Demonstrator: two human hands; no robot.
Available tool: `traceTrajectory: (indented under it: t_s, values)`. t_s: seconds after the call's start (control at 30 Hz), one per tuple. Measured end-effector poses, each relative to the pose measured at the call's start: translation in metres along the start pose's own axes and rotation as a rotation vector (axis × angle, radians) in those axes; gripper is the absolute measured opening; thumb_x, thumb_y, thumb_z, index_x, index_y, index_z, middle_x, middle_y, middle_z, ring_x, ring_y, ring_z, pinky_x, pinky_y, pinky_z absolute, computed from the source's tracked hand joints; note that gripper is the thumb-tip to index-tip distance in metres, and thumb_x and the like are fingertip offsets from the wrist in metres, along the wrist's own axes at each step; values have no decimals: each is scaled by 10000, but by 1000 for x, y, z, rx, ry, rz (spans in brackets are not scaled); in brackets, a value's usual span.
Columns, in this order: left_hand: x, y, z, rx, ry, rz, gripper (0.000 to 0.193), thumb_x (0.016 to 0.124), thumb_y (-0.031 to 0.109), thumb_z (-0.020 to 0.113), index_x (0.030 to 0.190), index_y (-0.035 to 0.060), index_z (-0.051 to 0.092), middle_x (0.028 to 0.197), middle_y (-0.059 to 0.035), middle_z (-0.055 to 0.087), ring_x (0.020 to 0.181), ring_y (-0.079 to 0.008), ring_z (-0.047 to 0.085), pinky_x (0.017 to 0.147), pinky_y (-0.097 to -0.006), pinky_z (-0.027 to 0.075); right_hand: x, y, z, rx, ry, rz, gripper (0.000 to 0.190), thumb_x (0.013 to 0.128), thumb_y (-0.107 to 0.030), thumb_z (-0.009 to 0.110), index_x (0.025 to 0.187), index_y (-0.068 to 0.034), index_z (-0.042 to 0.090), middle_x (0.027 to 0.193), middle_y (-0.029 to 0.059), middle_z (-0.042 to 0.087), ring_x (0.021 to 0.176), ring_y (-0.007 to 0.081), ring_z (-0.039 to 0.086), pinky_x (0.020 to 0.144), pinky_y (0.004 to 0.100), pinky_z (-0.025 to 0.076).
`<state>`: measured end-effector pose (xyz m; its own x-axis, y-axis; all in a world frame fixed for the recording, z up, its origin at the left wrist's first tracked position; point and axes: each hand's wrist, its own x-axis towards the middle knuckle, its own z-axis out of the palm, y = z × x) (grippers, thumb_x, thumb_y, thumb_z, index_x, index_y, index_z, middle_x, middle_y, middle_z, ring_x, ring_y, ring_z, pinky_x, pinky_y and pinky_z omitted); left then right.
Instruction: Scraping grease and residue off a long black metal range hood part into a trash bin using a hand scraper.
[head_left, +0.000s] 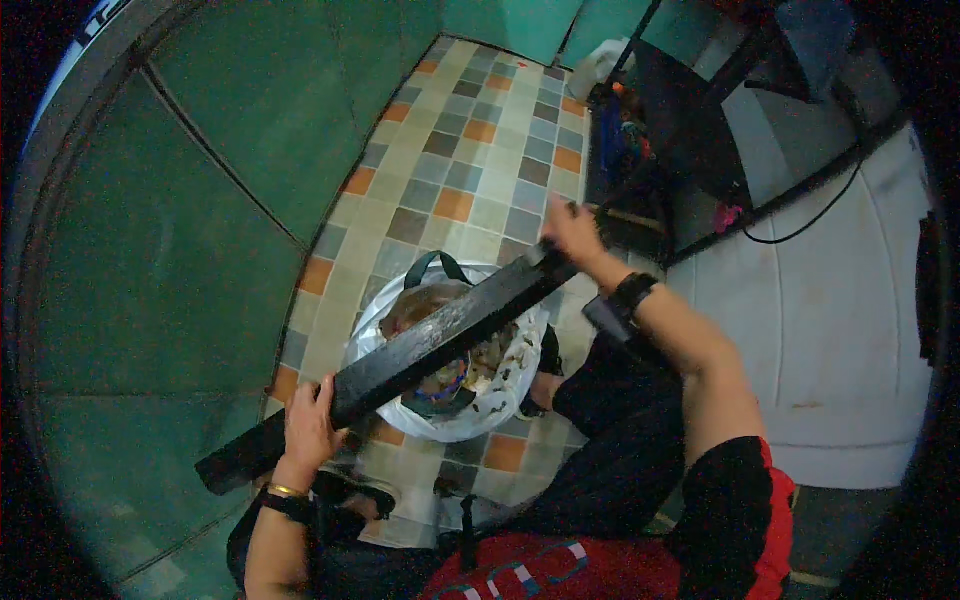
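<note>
A long, straight black bar with a worn, shiny upper face lies slantwise in front of me. My left hand grips it near its lower left end, thumb and fingers over the two edges. At the upper right end is my right hand, slightly blurred, closed around the bar; its fingertips are partly hidden. Beneath the bar stands a white plastic bag with dark handles, holding mixed small things that look like scraps. The bar hides the middle of the bag.
Multicoloured tiles cover the floor. A green wall bounds the left side. On the right are a white padded surface, a dangling cable and dark clutter. A pale bag sits at the back. My legs flank the bag.
</note>
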<state>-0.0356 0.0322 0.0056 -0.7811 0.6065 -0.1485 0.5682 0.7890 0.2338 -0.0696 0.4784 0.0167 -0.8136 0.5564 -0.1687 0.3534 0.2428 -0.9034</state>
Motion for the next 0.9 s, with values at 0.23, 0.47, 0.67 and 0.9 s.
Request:
traceTrajectory:
  t_s: [0.23, 0.47, 0.67, 0.9]
  values:
    - [2, 3, 1, -65, 32, 3, 892, 467, 107, 782, 1250, 63, 356, 966, -158, 450, 916, -334, 462, 794, -399, 385, 46, 66, -58, 139, 90, -11, 412, 844, -398, 493, 649, -36, 514, 578, 36, 513, 497, 134, 459, 491, 278, 372]
    - [0, -4, 5, -73, 45, 32, 878, 469, 96, 779, 1242, 59, 365, 985, -169, 454, 924, -339, 465, 789, -401, 396, 5, 24, -5, 108, -109, -136, 434, 858, -426, 474, 566, -127, 358, 523, -21, 374, 454, 87, 363, 423, 235, 268]
    - [5, 3, 2, -71, 22, -2, 885, 468, 102, 786, 1242, 57, 359, 977, -166, 456, 912, -339, 471, 778, -397, 402, 20, 49, -26, 147, -33, -38, 448, 854, -439, 469, 588, -80, 442, 539, 8, 445, 476, 112, 416, 460, 263, 337]
    - [3, 0, 3, -67, 38, 25, 887, 466, 101, 787, 1244, 65, 362, 970, -160, 454, 902, -337, 471, 774, -396, 398, 15, 40, -10, -22, -41, -101, 431, 862, -416, 469, 604, -70, 460, 522, 2, 436, 475, 113, 420, 461, 254, 335]
